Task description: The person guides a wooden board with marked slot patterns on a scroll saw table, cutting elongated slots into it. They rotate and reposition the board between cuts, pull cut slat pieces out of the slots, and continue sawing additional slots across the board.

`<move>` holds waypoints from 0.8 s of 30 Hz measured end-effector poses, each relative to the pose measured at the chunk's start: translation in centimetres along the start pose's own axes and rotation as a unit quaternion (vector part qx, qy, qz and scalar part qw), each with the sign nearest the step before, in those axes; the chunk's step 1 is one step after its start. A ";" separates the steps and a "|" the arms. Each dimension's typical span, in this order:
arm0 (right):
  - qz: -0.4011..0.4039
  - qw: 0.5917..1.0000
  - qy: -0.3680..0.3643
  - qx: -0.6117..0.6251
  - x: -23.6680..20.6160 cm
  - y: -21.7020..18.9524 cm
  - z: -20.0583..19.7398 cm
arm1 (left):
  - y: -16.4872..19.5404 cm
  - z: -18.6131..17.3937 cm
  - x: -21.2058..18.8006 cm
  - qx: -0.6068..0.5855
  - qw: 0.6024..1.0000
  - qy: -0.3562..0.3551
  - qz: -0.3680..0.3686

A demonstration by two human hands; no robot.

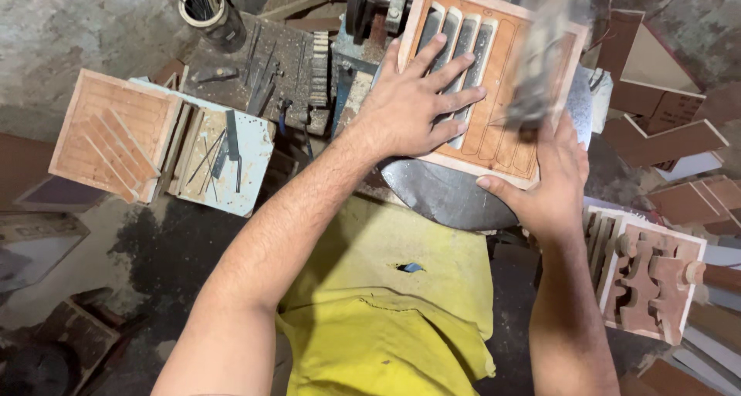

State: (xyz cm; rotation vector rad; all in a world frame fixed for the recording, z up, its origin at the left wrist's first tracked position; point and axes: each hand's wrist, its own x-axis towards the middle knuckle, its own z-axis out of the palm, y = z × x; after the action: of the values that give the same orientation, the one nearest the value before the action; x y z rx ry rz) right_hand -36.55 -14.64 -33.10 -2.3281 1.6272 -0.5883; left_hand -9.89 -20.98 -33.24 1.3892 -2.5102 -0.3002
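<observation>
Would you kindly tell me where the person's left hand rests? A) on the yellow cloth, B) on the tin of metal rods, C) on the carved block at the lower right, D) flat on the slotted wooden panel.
D: the left hand lies palm-down with its fingers spread across the long slots of the wooden panel on the round metal plate.

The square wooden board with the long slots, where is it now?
In the head view, the slotted wooden board lies at top centre on a round metal plate, under the left hand, with the right hand at its lower right edge.
</observation>
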 end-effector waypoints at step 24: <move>0.047 0.999 -0.023 0.011 0.7 0.6 0.1 | -0.5 0.0 1.5 0.009 1.000 -0.008 -0.006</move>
State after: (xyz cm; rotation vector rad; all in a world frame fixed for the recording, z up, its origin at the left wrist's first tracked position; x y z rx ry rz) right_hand -36.74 -15.53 -33.29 -2.2183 1.6894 -0.5274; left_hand -10.21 -22.54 -33.22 1.4138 -2.5243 -0.2931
